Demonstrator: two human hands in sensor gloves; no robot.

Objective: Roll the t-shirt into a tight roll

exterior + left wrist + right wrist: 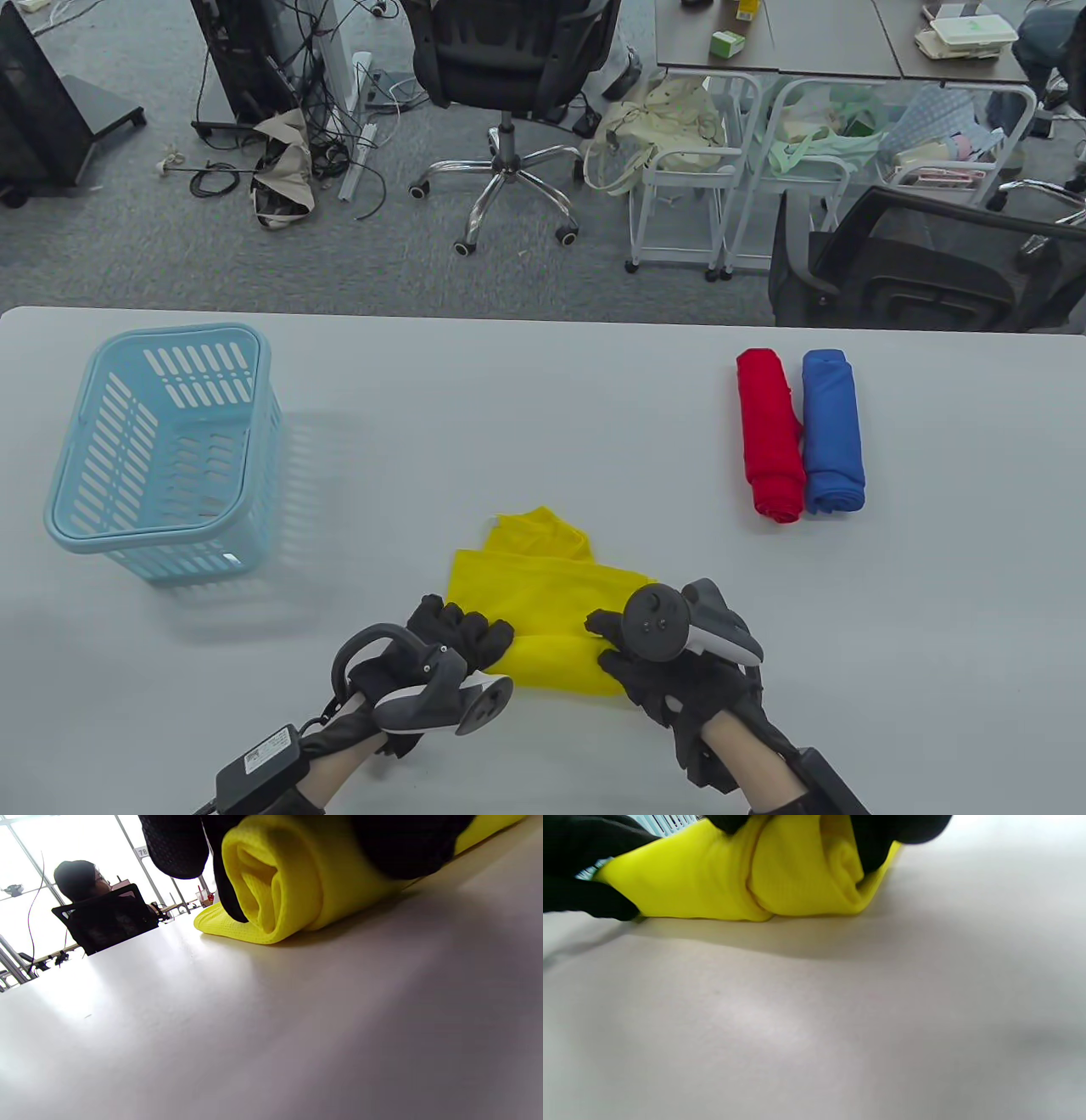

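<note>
Both gloved hands curl over the near, rolled edge of the yellow t-shirt (pixel 543 594) at the table's (pixel 543 407) six o'clock: the left hand (pixel 450 649) grips its left end, the right hand (pixel 657 671) its right. Red roll (pixel 769 435) and blue roll (pixel 833 431) touch at two o'clock; a light-blue basket (pixel 165 450) stands at ten.

Overhead table view; low wrist close-ups

A pale grey desk (pixel 526 407) carries a blue basket (pixel 165 450), a yellow t-shirt (pixel 543 603), and red (pixel 770 433) and blue rolls (pixel 833 429) side by side.
</note>
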